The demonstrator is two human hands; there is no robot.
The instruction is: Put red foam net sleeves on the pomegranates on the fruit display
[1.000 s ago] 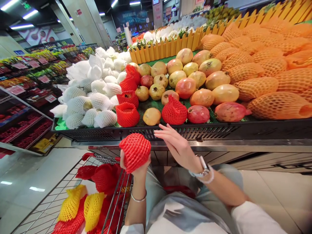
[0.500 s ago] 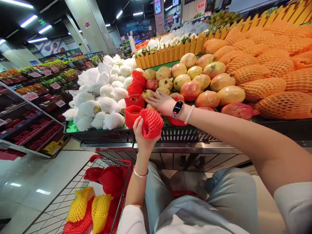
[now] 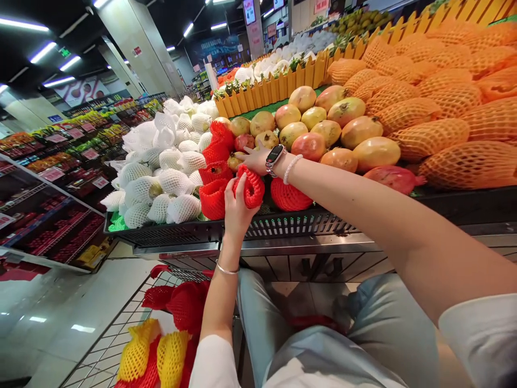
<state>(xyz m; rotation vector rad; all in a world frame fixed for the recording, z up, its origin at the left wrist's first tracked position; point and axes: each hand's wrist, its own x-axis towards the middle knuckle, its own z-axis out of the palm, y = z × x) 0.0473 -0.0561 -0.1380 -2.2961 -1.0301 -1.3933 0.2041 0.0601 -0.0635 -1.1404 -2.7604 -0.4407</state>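
Observation:
My left hand (image 3: 237,211) is closed around a red foam fruit net (image 3: 253,189) at the front edge of the display; whether a fruit is inside cannot be made out. Just behind it, my right hand (image 3: 256,159), wearing a watch, lies palm down with fingers stretched over the pomegranates (image 3: 244,142). Its fingertips are by a yellowish pomegranate (image 3: 235,161). More fruits in red nets (image 3: 212,199) stand in a row to the left of my left hand. Another red-netted fruit (image 3: 291,195) sits below my right wrist.
White-netted fruits (image 3: 175,180) fill the tray's left side. Bare mangoes (image 3: 309,145) and orange-netted fruits (image 3: 436,118) lie to the right. A black crate edge (image 3: 299,223) runs along the front. At lower left stands a shopping cart with yellow-netted fruits (image 3: 172,355).
My left hand has raised the red net slightly, closer to my right hand, and the net has turned. My right hand has shifted a little left and back. The view has shifted slightly.

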